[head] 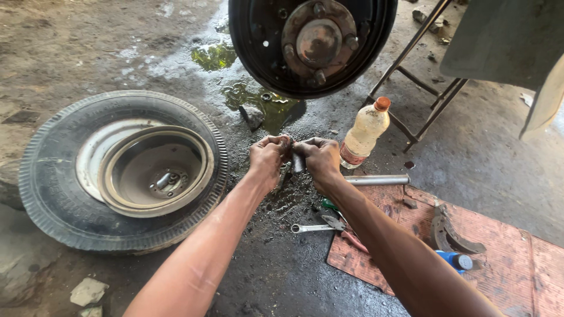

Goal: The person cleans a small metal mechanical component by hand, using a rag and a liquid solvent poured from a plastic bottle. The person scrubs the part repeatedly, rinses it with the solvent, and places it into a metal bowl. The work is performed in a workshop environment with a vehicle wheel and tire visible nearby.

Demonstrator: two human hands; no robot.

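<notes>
My left hand (268,158) and my right hand (318,157) meet in front of me, both closed on a small dark greasy metal part (297,161) held between them above the oily ground. What kind of part it is I cannot tell. Above the hands hangs a black brake drum with a rusty hub (317,41) and its studs.
A tyre with a steel rim (123,173) lies flat at left. A plastic bottle with an orange cap (364,134) stands at right. On and near a red mat (499,252) lie a metal tube (376,180), a spanner (311,228), pliers and a brake shoe (452,235). A metal stand (420,88) is behind.
</notes>
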